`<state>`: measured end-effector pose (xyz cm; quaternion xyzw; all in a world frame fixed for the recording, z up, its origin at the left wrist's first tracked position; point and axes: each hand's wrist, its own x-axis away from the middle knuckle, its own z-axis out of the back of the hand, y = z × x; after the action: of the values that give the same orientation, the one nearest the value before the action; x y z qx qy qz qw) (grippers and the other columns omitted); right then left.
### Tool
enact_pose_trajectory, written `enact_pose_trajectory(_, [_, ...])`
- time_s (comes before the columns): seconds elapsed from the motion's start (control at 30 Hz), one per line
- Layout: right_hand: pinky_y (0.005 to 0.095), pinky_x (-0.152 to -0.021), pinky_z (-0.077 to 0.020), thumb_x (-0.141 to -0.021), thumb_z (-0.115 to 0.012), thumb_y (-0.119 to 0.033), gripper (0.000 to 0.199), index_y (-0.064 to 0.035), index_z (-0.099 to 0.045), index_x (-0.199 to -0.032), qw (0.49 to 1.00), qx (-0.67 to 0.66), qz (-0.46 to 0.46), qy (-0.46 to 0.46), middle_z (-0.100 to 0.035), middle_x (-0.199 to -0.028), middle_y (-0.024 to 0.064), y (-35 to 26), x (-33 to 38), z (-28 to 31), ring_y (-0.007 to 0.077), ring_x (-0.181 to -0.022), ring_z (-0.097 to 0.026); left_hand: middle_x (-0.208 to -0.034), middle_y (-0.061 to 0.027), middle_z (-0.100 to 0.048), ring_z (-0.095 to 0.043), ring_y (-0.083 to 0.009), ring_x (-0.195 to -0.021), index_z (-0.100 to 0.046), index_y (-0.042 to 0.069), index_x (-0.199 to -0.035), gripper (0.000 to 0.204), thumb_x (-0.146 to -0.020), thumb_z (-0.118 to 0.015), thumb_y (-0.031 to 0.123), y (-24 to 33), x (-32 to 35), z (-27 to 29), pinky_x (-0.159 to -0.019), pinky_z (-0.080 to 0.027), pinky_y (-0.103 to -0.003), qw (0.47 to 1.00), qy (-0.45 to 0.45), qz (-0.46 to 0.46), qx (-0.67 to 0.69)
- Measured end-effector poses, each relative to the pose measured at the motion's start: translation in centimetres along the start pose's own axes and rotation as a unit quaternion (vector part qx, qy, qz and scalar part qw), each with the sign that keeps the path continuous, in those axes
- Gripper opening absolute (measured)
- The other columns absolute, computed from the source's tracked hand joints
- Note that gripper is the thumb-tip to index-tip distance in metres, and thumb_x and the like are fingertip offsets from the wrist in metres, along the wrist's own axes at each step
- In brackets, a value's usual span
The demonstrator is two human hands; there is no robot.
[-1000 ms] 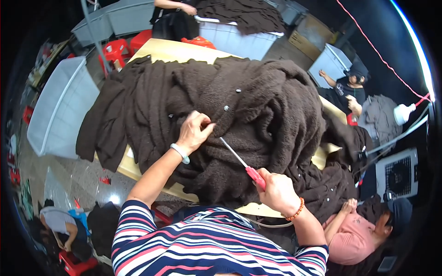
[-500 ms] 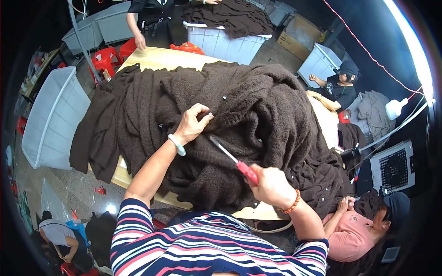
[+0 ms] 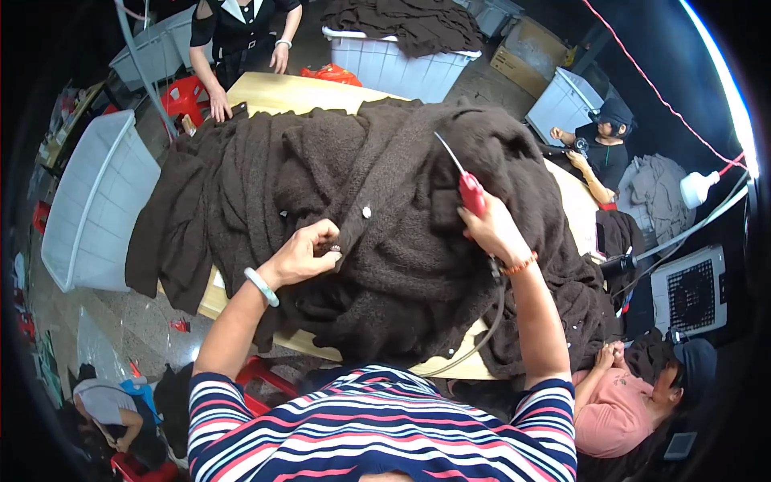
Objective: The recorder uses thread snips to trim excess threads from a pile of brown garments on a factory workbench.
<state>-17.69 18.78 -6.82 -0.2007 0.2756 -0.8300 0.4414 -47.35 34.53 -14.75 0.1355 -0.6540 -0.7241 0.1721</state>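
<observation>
A heap of dark brown knit fabric [image 3: 265,173] with small white buttons covers most of the table in front of me. Thumb and fingers of my left hand [image 3: 303,255] pinch an edge of this fabric, with a small shiny spot beside the thumb. One white button [image 3: 366,213] shows just beyond it. My right hand [image 3: 494,229] grips a red-handled tool with a slim metal tip [image 3: 472,193], held over the right part of the heap and pointing away from me. A grey hose or cord [image 3: 496,313] hangs below that hand; its joint with the tool is hidden.
The wooden table [image 3: 297,90] shows at its far end, where a person [image 3: 241,40] stands with a hand at the fabric. White bins stand at left [image 3: 100,201] and behind [image 3: 393,72]. People sit at right [image 3: 606,157] and lower right [image 3: 622,402]. A red stool [image 3: 183,98] is far left.
My right hand has carried the tool away from me and to the right. My left hand has moved nearer to me and left. The far person has shifted, now touching the fabric.
</observation>
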Motion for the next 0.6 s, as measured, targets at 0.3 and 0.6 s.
enact_pose_trajectory(0.3, [0.0326,-0.068,-0.0523,-0.087,-0.064,-0.008,0.037,-0.0042,-0.056,-0.123,0.989,-0.014,0.136,0.063,-0.065,-0.089,0.0121,2.1,3.5,-1.4,0.0200,-0.069,-0.066,-0.090,-0.0097,-0.064,-0.061,-0.0189,-0.071,-0.062,0.000,-0.111,0.039,-0.082,-0.074,0.022,0.9,-8.8,-2.3,-0.071,-0.050,-0.028,0.888,0.271,-0.216,-0.302])
enact_pose_trajectory(0.6, [0.0483,-0.069,-0.0510,-0.078,-0.064,-0.013,0.033,-0.0084,-0.060,-0.110,0.972,0.162,0.149,-0.084,-0.065,-0.076,0.0212,-2.8,9.7,0.2,0.0410,-0.076,-0.064,-0.080,0.0062,-0.060,-0.051,-0.0016,-0.073,-0.066,0.001,-0.095,0.011,-0.089,-0.068,0.009,-2.0,-10.1,-1.8,-0.065,-0.043,-0.019,0.971,0.202,-0.120,-0.037])
